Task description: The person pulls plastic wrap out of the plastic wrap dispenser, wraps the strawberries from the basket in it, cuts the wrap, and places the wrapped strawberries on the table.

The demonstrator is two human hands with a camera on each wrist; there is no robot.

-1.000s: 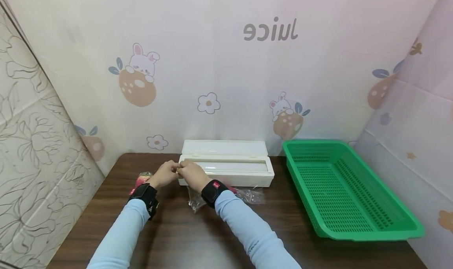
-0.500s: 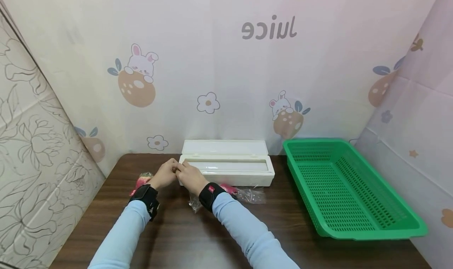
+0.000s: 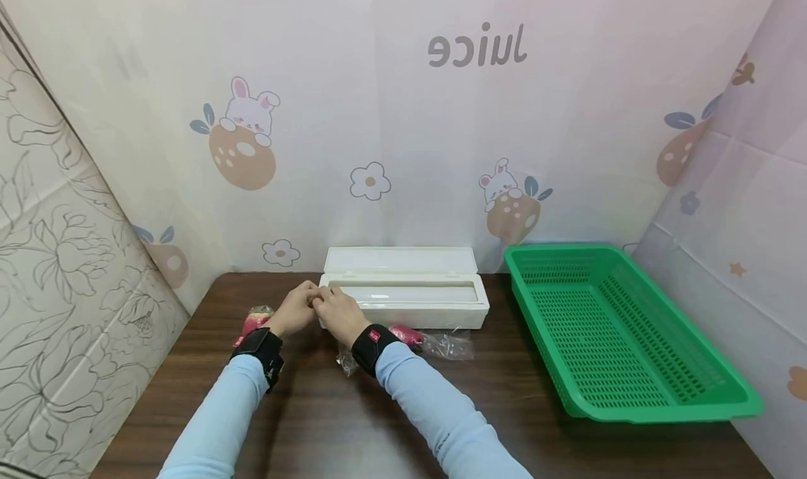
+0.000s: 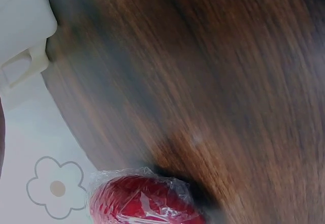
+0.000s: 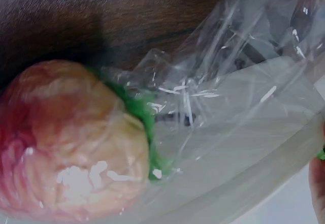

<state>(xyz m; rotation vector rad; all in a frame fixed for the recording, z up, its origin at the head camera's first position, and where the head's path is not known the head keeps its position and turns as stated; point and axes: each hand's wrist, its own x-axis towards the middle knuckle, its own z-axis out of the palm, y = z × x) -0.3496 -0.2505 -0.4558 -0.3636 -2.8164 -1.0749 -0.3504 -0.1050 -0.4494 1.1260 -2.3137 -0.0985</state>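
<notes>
My left hand [image 3: 295, 311] and right hand [image 3: 340, 316] meet at the left end of a white cling film dispenser [image 3: 403, 316], whose lid [image 3: 401, 260] stands raised. Their fingers are bent and close together; whatever lies between the fingertips is hidden. At the right edge of the right wrist view, a fingertip [image 5: 317, 183] shows beside a tiny green bit. Beyond my left wrist lies a red fruit [image 4: 144, 201] wrapped in clear film. Another wrapped fruit [image 5: 76, 137], red and yellow with green at its top, lies in front of the dispenser beside my right wrist.
A green perforated basket [image 3: 605, 339] stands on the right of the brown wooden table [image 3: 353, 423]. Loose clear film [image 3: 449, 346] trails from the fruit in front of the dispenser. A patterned backdrop [image 3: 378, 115] rises behind the table.
My right hand has turned slightly and drawn a little left and down, so more of the fruit beside its wrist shows. My left hand stays nearly in place. The head view shifts slightly.
</notes>
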